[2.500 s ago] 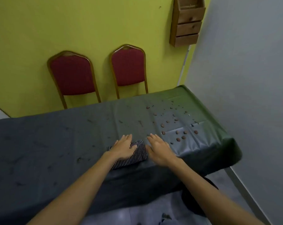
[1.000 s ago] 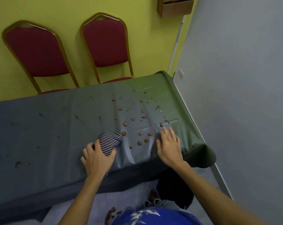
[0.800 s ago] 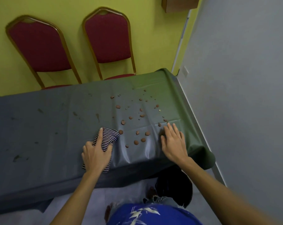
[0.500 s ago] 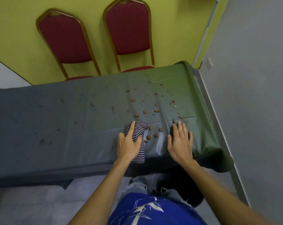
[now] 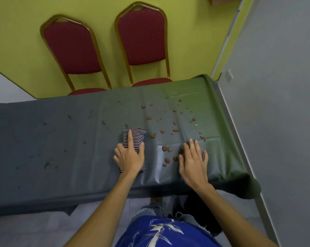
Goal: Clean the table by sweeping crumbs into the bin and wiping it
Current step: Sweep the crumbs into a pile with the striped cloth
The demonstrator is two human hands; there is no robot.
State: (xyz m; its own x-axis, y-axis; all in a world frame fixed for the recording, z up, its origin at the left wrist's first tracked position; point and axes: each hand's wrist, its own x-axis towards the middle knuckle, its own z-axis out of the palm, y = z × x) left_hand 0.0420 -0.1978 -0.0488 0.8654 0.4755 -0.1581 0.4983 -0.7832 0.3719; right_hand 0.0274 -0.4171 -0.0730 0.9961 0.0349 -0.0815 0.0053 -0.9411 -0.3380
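Now pressing left hand (image 5: 130,155) flat, fingers spread, on striped cloth (image 5: 133,139); right hand (image 5: 193,160) flat, fingers together, beside crumbs (image 5: 165,148) on table (image 5: 61,148).

Function room, 2 banquet chairs (image 5: 104,49), covered table (image 5: 44,139)

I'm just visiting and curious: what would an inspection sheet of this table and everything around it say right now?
Surface: table under a dark cover, creased, with dark smudges on its left part.
Job's things: striped cloth folded on the cover; brown crumbs scattered to its right; a dark shape under the near edge may be the bin, cannot tell.
Clutter: nothing seen.
Hands: left hand flat on the cloth; right hand flat on the cover, fingers spread beside the crumbs.
Cables: nothing seen.
Surroundings: two red chairs against a yellow wall; grey wall at right.
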